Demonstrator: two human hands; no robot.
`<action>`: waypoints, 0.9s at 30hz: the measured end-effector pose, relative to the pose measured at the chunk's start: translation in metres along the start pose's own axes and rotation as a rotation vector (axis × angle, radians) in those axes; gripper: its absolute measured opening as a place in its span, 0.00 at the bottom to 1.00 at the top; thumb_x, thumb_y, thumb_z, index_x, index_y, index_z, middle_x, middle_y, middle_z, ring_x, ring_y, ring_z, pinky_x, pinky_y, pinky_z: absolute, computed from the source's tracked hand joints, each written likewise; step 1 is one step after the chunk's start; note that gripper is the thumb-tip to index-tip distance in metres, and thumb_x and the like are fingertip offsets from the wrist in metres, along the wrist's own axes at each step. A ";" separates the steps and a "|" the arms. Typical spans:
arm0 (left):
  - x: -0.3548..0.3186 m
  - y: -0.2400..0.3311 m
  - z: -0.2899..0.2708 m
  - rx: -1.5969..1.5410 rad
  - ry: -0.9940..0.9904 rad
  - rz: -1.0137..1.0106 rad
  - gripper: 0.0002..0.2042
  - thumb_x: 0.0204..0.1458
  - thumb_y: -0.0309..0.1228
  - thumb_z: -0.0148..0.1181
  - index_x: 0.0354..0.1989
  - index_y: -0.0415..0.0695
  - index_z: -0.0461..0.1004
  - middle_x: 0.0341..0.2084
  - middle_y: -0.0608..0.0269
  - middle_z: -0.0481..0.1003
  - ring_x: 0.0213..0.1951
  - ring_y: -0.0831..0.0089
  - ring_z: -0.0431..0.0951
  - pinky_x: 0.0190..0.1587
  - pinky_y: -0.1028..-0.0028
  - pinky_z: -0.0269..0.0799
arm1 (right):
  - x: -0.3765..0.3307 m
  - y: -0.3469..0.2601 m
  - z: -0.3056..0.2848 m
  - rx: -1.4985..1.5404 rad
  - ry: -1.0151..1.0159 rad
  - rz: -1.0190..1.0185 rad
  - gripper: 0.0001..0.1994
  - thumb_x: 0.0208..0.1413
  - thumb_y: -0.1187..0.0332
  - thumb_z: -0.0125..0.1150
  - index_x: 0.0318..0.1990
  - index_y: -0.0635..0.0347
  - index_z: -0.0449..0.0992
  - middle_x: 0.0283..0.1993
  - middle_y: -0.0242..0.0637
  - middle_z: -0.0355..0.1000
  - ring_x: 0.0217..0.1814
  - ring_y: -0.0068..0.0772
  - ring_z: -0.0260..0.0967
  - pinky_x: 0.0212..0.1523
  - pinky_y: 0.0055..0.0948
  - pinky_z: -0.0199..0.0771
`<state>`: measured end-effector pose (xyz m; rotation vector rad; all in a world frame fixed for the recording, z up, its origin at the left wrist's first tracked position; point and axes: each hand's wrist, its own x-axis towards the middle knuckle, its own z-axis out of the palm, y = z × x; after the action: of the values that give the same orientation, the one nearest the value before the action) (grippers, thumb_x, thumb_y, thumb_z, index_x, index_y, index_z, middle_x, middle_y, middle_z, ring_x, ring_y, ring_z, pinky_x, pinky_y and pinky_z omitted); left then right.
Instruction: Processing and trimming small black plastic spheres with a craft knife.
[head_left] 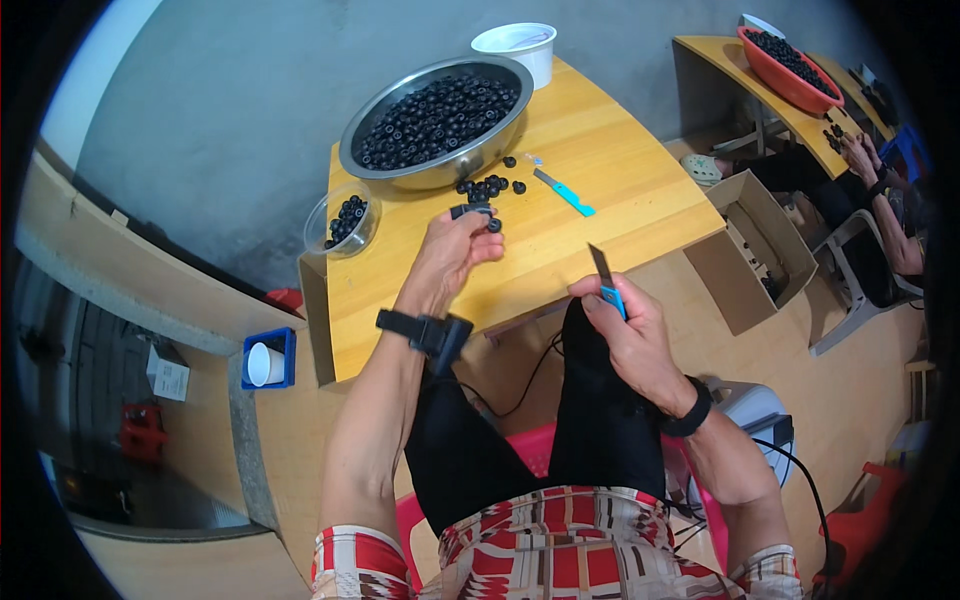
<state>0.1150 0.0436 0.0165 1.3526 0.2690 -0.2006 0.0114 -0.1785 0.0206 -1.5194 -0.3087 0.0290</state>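
Note:
My left hand (450, 252) is over the table, its fingers curled around a small black round part (495, 226). A dark band or cover wraps its fingertips. Just beyond lies a small pile of black round parts (482, 188), with a few loose beside it. My right hand (638, 335) is closed on a blue-handled knife (612, 297), over the table's front edge, blade pointing up and away from me. A second blue-handled knife (568, 194) lies on the table. Behind the pile stands a big steel bowl (352, 150) heaped with black round parts.
A clear plastic tub (315, 228) with black parts sits at the table's left edge. A white bucket (540, 62) stands behind the bowl. Right of the table is an open cardboard box (732, 285). Farther right, another person's hands (860, 155) are near a red basin (765, 70).

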 end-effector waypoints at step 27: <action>-0.105 -0.064 0.043 -0.975 -0.432 0.002 0.10 0.47 0.22 0.56 0.39 0.42 0.67 0.29 0.61 0.72 0.31 0.72 0.74 0.36 0.76 0.73 | 0.001 0.006 0.009 -1.023 0.017 -0.691 0.18 0.38 0.76 0.58 0.42 0.59 0.68 0.23 0.37 0.62 0.27 0.37 0.65 0.25 0.32 0.66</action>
<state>-0.0012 -0.0132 -0.0029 0.3253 -0.0179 -0.3018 0.0113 -0.1687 0.0146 -2.3225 -0.9120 -0.7944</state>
